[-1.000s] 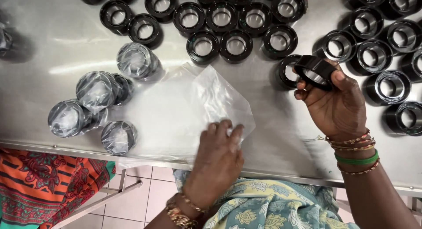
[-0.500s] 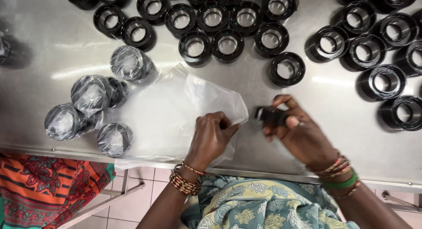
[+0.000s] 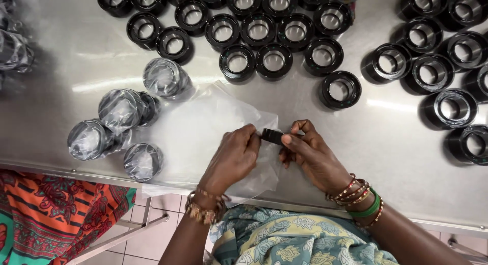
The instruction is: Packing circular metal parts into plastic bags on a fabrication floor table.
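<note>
At the near edge of the steel surface [image 3: 76, 66], keep left hand [image 3: 235, 160] pinching the clear bag's [image 3: 203, 138] mouth wide, right hand [image 3: 312, 158] clamped on the black ring [image 3: 273, 137], feeding it in squarely.

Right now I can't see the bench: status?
Left hand pinching clear bag. Right hand holding black ring at bag mouth. Nothing in the way.

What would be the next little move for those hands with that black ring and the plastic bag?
Probably slide the black ring into the clear plastic bag. The right hand pinches the ring at the bag's edge, the left hand holds that edge, and bagged rings lie nearby.
</note>
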